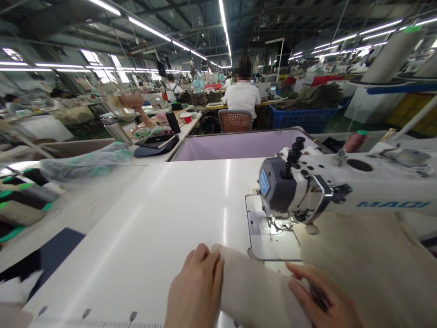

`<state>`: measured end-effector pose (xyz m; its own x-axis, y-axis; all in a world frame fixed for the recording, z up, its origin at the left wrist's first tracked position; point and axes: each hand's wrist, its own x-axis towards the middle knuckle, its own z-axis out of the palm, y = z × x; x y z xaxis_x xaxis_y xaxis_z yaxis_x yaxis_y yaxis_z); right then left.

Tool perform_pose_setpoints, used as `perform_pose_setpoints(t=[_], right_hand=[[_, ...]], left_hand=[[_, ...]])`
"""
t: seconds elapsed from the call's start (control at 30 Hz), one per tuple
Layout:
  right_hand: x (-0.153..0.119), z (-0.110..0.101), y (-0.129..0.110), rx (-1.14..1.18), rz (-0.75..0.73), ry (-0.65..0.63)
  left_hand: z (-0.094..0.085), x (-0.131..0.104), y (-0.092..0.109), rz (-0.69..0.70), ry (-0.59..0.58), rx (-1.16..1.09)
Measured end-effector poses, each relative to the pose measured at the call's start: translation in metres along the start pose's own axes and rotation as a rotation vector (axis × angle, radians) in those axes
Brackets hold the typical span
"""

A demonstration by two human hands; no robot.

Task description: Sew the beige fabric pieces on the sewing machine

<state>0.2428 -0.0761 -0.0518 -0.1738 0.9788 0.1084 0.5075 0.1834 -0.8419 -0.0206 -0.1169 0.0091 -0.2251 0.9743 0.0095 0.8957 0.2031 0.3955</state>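
A beige fabric piece lies at the near edge of the white table, between my hands. My left hand is closed on its upper left corner, fingertips pressed together. At the fabric's right end is my right hand, thumb and forefinger apart around something small and dark that I cannot make out. The sewing machine head stands just beyond, its metal needle plate above the fabric piece. A larger beige cloth spreads under the machine arm at the right.
Thread cones and dark blue fabric lie at the left. A phone, a steel flask and a fan stand farther back. Ahead, a person in white sits beside a blue crate.
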Motion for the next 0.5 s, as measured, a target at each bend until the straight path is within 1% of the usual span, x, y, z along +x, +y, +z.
perform_pose_setpoints(t=[0.07,0.13,0.3,0.4,0.5], right_hand=[[-0.001,0.002,-0.007,0.035,0.020,0.046],[-0.003,0.003,-0.014,0.072,0.038,0.088],[-0.012,0.000,-0.022,0.074,0.172,0.103],[-0.018,0.002,-0.021,0.096,0.197,0.111],[-0.022,0.005,-0.018,0.053,0.134,0.113]], left_hand=[[0.001,0.001,0.000,0.112,0.071,0.134],[0.004,0.002,-0.004,0.243,0.111,0.203],[0.013,-0.005,-0.020,0.513,0.068,0.346],[0.013,-0.012,-0.030,0.625,0.096,0.441],[0.011,-0.015,-0.035,0.655,0.156,0.477]])
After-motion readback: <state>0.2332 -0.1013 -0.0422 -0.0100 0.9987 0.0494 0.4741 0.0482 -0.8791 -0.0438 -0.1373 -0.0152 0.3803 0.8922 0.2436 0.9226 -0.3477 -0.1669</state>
